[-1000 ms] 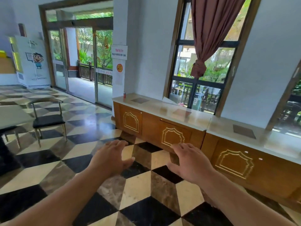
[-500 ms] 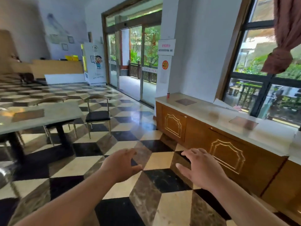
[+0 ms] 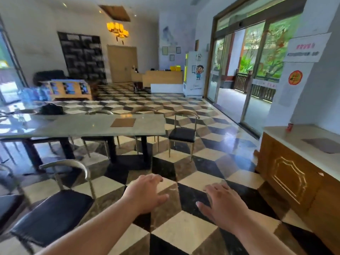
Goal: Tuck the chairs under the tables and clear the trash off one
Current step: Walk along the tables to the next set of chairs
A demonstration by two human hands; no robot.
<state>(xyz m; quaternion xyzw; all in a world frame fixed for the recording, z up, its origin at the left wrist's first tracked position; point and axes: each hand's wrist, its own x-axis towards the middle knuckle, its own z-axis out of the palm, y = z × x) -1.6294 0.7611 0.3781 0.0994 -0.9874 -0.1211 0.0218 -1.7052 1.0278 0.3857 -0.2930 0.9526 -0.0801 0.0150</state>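
Observation:
A long grey stone table (image 3: 88, 127) stands ahead on the left with a brown mat (image 3: 123, 122) on it. At its right end a black-seated metal chair (image 3: 182, 134) stands pulled out on the floor. A second black-seated chair (image 3: 55, 212) stands near me at the lower left, away from the table. More chair backs show behind the far side of the table. My left hand (image 3: 147, 194) and my right hand (image 3: 222, 203) reach forward over the floor, both empty with fingers spread, touching nothing.
A wooden cabinet with a pale top (image 3: 294, 168) runs along the right wall, with a small red can (image 3: 290, 127) on it. Glass doors (image 3: 239, 70) open to the right. A dark bag (image 3: 49, 109) lies on the table's far left. A reception counter (image 3: 163, 78) stands at the back.
My view has swung left, from the window and cabinet to the room with the table and chairs. Both hands stay stretched out and empty.

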